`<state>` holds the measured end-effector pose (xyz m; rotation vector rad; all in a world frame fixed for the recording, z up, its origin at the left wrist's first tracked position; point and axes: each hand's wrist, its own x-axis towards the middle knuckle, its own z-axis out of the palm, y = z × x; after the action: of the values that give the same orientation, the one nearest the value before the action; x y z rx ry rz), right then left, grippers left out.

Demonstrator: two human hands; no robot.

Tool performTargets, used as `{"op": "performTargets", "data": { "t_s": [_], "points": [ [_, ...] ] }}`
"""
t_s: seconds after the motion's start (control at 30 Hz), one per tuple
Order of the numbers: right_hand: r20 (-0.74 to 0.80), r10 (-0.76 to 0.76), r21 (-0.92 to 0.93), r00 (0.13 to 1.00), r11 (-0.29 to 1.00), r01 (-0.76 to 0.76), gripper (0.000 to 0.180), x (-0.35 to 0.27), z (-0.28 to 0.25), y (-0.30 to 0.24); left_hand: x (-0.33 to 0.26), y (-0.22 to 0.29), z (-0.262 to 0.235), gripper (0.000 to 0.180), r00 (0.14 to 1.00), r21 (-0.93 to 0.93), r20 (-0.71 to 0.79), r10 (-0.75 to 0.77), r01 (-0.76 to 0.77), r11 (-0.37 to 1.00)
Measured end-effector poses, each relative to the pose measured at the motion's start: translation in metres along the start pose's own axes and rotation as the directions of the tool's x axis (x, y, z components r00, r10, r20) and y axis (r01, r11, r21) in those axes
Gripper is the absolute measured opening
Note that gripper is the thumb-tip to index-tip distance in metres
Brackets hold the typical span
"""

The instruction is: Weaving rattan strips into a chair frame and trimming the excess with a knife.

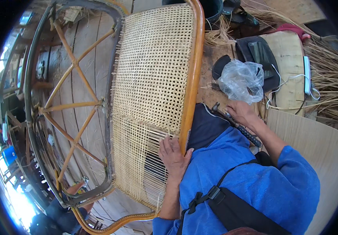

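Observation:
My left hand (pixel 173 156) lies on the cane webbing (pixel 153 66), fingers stretched over its loose strands and the thumb by the orange-brown rattan rim (pixel 194 78). The far part of the webbing has a close pattern of holes; the near part shows mostly parallel strands with gaps. To the right, my right hand (pixel 242 112) is closed, with its fingertips turned down and partly hidden; I cannot make out what they hold. Right beside that hand, a hammer (pixel 237 126) with a dark handle lies across my leg. A crumpled clear plastic bag (pixel 241 78) is just beyond my right hand.
A bare rattan frame (pixel 75 62) with crossed poles extends left of the webbing. Beyond the bag sit a black bag (pixel 259 51) and a white power strip (pixel 307 74) with cables. Bundles of cane strips (pixel 329 82) lie at right. Another person's arm (pixel 75 188) shows at lower left.

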<state>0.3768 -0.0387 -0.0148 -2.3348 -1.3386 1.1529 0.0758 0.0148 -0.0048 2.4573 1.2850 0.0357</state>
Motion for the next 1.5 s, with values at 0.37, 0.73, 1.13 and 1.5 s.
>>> {"op": "performTargets", "data": {
  "t_s": [0.37, 0.73, 1.13, 1.5],
  "points": [
    [-0.062, -0.328, 0.165, 0.943, 0.928, 0.334, 0.026, 0.054, 0.054, 0.013, 0.021, 0.015, 0.0, 0.076, 0.995, 0.177, -0.091, 0.043, -0.026, 0.984],
    [-0.515, -0.317, 0.216, 0.796, 0.851, 0.479, 0.019, 0.11, 0.023, 0.001, 0.025, 0.019, 0.003, 0.077, 0.992, 0.049, -0.121, 0.029, -0.023, 0.999],
    [-0.601, 0.137, 0.278, 0.787, 0.959, 0.045, 0.021, -0.007, 0.014, 0.094, 0.03, 0.037, -0.006, 0.073, 0.98, 0.013, -0.152, 0.13, -0.129, 0.992],
    [-0.619, -0.186, 0.129, 0.763, 0.934, 0.333, 0.03, 0.008, 0.053, 0.119, 0.127, 0.145, 0.11, 0.04, 0.739, -0.18, 0.056, 0.671, -0.654, 0.735]
  ]
}}
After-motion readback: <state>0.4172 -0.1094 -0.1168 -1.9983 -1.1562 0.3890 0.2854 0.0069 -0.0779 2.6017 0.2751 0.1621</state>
